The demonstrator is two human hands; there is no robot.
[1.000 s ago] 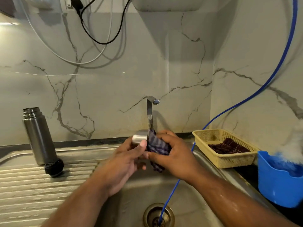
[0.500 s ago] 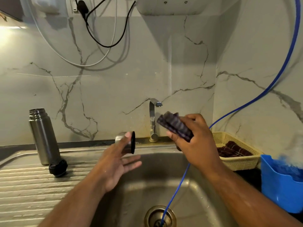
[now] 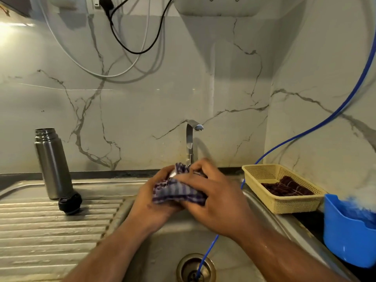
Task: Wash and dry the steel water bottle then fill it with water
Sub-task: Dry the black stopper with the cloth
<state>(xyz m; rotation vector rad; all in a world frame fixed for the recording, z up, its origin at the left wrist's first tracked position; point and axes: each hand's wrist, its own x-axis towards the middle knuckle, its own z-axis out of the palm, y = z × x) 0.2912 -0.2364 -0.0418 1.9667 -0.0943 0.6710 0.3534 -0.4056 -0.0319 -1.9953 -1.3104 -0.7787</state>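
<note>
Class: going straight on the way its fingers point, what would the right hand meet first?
The right hand would likely meet the checked cloth it grips, then the left hand; depth unclear.

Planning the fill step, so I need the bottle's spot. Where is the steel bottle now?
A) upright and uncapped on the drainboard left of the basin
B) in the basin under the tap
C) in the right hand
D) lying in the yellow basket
A: the steel bottle stands upright, mouth open, on the ribbed drainboard, black cap beside its base; the left hand and right hand hold the checked cloth.
</note>
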